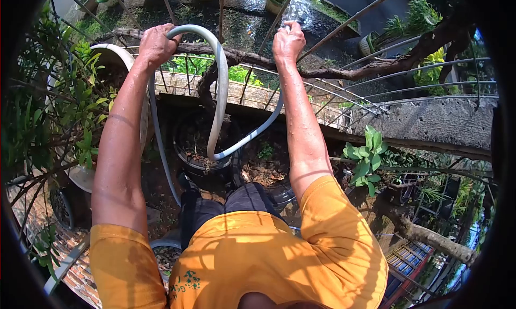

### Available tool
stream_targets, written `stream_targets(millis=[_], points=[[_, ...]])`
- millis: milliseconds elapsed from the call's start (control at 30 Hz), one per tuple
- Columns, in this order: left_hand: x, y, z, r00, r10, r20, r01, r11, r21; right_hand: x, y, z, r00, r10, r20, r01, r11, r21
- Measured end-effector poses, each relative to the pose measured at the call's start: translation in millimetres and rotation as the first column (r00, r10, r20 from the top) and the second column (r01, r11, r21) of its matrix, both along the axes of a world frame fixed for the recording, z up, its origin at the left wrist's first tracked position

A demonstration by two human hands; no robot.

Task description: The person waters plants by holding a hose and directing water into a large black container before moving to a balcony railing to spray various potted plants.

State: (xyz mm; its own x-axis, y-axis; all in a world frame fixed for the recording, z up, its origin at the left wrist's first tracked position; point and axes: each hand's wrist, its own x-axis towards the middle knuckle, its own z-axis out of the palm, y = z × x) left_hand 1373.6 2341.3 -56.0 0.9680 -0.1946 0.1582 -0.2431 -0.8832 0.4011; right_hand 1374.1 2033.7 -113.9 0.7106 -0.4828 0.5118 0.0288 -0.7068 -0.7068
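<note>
Hose (221, 75) is curving between the two hands, its thickest-looking stretch hanging in a loose loop just left of the middle of the view. Left hand (157, 43), between ten and eleven o'clock from centre, is closing its fingers around the hose. From that grip the loop is arching out toward three o'clock, then dropping to a low bend at about five o'clock from the same hand. A thinner-looking length is trailing down from it toward six o'clock.

Right hand (289, 43), just past twelve o'clock from centre and at three o'clock from the left, is holding the hose in a curled fist. The low bend is lying at seven o'clock from this fist, and the hose is climbing from there and passing behind the forearm. Fingers are hiding most of its end. Water (300, 12) is spraying out just beyond, at one o'clock from the fist.

Both arms are reaching over a gnarled branch (376, 69), which is running crosswise among metal bars (221, 11). A large pale pot (115, 50) is standing at eight o'clock from the left hand. A broad-leaved plant (368, 159) is growing at five o'clock from the right.
</note>
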Motion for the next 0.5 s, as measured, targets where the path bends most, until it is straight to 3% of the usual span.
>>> stream_targets(millis=[133, 233, 500], points=[[-4, -4, 7, 0.999, -0.030, 0.042, 0.029, 1.000, 0.011, -20, 15, 25, 0.999, 0.036, 0.006, -0.036, 0.988, 0.152], [-3, -4, 6, 0.998, -0.017, 0.054, 0.016, 1.000, 0.018, -19, 17, 18, 0.999, 0.017, 0.040, -0.018, 0.999, 0.039], [-3, -5, 5, 0.999, -0.017, 0.028, 0.017, 1.000, -0.017, -17, 16, 17, 0.995, 0.089, -0.043, -0.086, 0.994, 0.065]])
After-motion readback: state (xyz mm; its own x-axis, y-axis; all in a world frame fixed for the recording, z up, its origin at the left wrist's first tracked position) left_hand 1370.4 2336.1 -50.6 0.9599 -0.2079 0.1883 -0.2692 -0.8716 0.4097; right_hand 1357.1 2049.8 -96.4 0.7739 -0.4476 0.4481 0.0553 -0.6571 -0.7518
